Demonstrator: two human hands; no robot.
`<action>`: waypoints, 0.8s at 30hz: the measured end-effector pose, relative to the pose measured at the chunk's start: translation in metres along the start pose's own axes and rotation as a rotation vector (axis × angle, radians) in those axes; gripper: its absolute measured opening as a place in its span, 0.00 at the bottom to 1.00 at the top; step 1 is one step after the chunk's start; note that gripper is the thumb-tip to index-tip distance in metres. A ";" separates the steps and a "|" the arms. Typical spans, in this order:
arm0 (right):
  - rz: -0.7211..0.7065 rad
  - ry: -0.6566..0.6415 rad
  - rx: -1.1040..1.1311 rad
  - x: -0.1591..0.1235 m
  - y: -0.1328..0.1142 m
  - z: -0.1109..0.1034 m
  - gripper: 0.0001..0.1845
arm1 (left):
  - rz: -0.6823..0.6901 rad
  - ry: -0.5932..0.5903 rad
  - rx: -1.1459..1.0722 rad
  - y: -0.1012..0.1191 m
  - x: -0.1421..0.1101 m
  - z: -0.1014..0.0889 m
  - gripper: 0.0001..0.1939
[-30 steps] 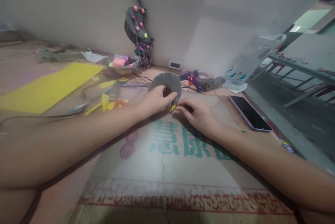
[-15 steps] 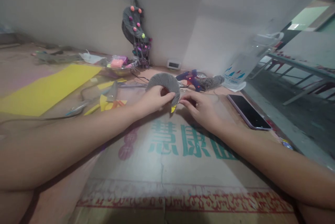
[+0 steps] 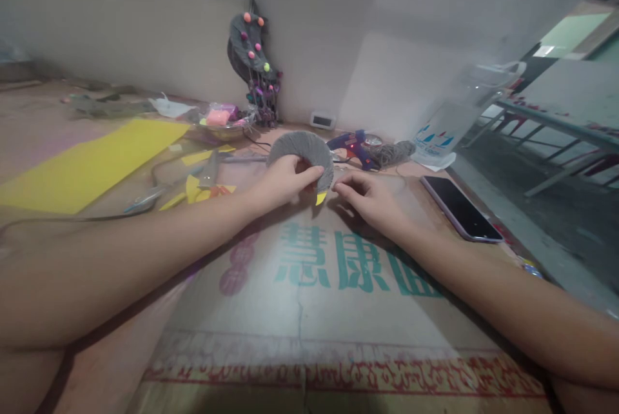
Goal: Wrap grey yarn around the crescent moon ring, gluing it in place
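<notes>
In my left hand (image 3: pixel 290 183) is a crescent shape wrapped in grey yarn (image 3: pixel 302 143), its curve arching upward above the board. The thumb lies across its inner edge, with the other fingers partly hidden behind it. At the crescent's lower right end a yellow tip (image 3: pixel 320 198) shows bare of yarn. Just right of that tip, my right hand (image 3: pixel 365 198) is closed in a pinch of thumb and forefinger. Whatever is between those fingertips is too fine to make out.
Behind are a blue glue gun (image 3: pixel 353 142), a grey yarn bundle (image 3: pixel 394 153) and a finished crescent with pompoms (image 3: pixel 246 46) against the wall. A phone (image 3: pixel 461 209) and a plastic bottle (image 3: pixel 445 124) stand right. Yellow sheet (image 3: pixel 97 166) and scraps (image 3: pixel 196 189) lie left, on the table beside the printed board (image 3: pixel 232 317).
The crescent has shifted very slightly up and left in my left hand. My right hand's fingertips have drawn a little away from the yellow tip, which shows slightly more.
</notes>
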State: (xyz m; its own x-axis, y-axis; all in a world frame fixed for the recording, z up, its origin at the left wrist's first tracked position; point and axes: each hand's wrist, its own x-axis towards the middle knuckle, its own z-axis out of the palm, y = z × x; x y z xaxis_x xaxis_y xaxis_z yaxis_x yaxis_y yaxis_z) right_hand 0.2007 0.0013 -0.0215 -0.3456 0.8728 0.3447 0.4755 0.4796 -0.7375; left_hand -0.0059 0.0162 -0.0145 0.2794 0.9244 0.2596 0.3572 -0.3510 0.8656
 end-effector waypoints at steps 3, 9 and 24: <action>0.055 -0.038 0.053 0.001 0.000 0.000 0.12 | -0.008 0.017 -0.049 0.001 0.001 0.000 0.15; 0.047 -0.006 -0.011 0.002 -0.001 0.001 0.11 | -0.004 -0.003 -0.109 0.004 0.001 0.001 0.14; 0.025 0.045 -0.010 0.001 -0.002 0.001 0.11 | -0.001 -0.056 -0.084 0.005 0.000 0.001 0.14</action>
State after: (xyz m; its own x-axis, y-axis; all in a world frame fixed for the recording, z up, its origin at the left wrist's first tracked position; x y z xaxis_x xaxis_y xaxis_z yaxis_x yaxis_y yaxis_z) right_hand 0.1991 0.0012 -0.0204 -0.2966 0.8878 0.3519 0.4920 0.4579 -0.7405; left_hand -0.0034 0.0144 -0.0103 0.3298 0.9140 0.2363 0.2817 -0.3342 0.8994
